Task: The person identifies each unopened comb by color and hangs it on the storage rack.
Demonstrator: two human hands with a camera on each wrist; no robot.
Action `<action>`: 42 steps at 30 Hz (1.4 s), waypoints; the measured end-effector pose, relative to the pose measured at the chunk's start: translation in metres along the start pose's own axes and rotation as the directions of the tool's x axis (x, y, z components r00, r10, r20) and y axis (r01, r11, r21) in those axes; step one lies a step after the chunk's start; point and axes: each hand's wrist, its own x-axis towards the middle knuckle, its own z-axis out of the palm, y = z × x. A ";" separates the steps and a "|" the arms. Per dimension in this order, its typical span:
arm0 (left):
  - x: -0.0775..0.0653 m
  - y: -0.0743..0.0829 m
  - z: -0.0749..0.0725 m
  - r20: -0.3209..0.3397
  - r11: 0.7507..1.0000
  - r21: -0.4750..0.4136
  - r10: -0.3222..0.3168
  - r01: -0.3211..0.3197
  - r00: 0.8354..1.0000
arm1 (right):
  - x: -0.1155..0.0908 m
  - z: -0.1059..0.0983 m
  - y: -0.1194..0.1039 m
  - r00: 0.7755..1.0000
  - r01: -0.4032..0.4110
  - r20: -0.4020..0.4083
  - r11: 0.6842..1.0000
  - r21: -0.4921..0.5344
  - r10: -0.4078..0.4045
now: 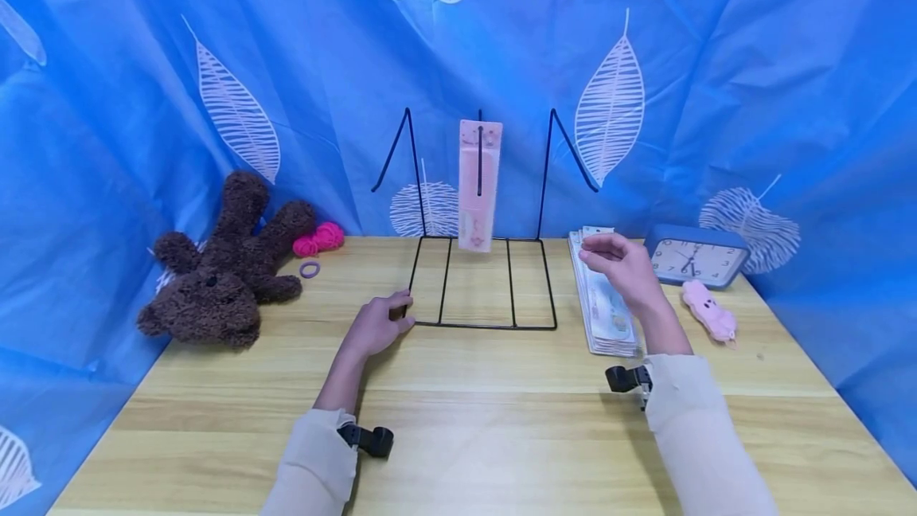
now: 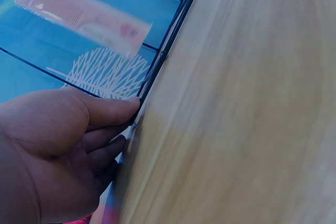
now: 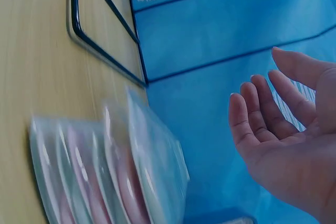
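Observation:
A black wire display rack (image 1: pixel 497 327) stands on the table, with one packaged pink comb (image 1: pixel 480 181) hanging from its middle hook. My left hand (image 1: pixel 378 323) grips the front left corner of the rack's base; in the left wrist view the thumb (image 2: pixel 113 111) lies along the wire and the other fingers curl below. A stack of flat clear packets (image 1: pixel 609 313) lies to the right of the rack. Over that stack hovers my right hand (image 1: pixel 625 265), holding nothing, its fingers loosely bent in the right wrist view. The packets (image 3: pixel 105 171) show there below the hand, slightly blurred.
On the left a brown teddy bear (image 1: pixel 222 269) lies beside a pink yarn bundle (image 1: pixel 319 238) and a purple ring (image 1: pixel 310 269). At the right stand a blue clock (image 1: pixel 695 255) and a small pink toy (image 1: pixel 709 312). A blue curtain (image 1: pixel 322 102) backs the table.

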 end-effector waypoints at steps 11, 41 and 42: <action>-0.001 0.002 -0.001 0.001 1.000 -0.001 -0.009 0.009 1.000 | -0.008 -0.035 0.014 0.995 -0.060 -0.077 0.998 -0.007 0.059; 0.000 0.001 0.000 0.006 1.000 0.000 -0.019 0.019 1.000 | -0.005 -0.048 0.070 0.950 -0.301 0.108 0.951 0.071 0.293; 0.000 0.001 0.000 0.006 1.000 0.001 -0.020 0.020 1.000 | -0.005 -0.048 0.070 0.949 -0.305 0.109 0.950 0.068 0.297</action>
